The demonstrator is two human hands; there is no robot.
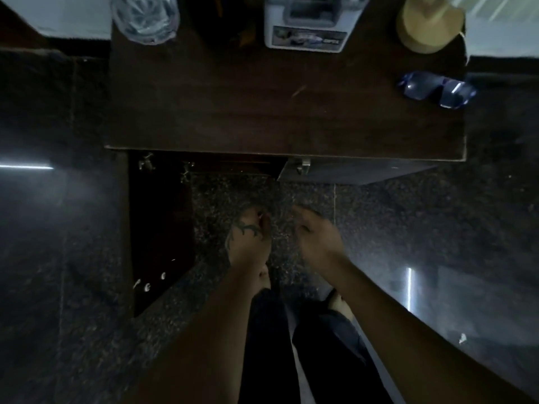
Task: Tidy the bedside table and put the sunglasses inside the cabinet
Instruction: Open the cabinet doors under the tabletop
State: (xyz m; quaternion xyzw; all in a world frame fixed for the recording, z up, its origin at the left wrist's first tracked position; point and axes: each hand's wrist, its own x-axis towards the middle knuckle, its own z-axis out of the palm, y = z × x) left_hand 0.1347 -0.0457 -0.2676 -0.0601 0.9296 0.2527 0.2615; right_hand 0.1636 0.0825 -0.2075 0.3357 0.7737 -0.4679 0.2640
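Floor: I see dark speckled stone all around, with bright streaks of reflected light on both sides.
Bedside table: I look straight down on its dark wooden top, which fills the upper middle of the view.
Left cabinet door: it stands swung wide open toward me, its dark inner face showing, with metal hinges near the table edge.
Right cabinet door: it is only partly open, a pale hinge showing at its inner corner.
White box: it sits at the back of the tabletop, centre, with a printed label facing me.
Clear bottle: it is at the back left corner of the top.
Round wooden base: it stands at the back right corner.
Sunglasses: blue-tinted, they lie on the right edge of the tabletop, in front of the wooden base and apart from both hands.
Left hand: tattooed, it hangs over the floor below the table front; fingers curled, nothing in it as far as I can see.
Right hand: just beside the left, fingers loosely bent and empty, touching nothing.
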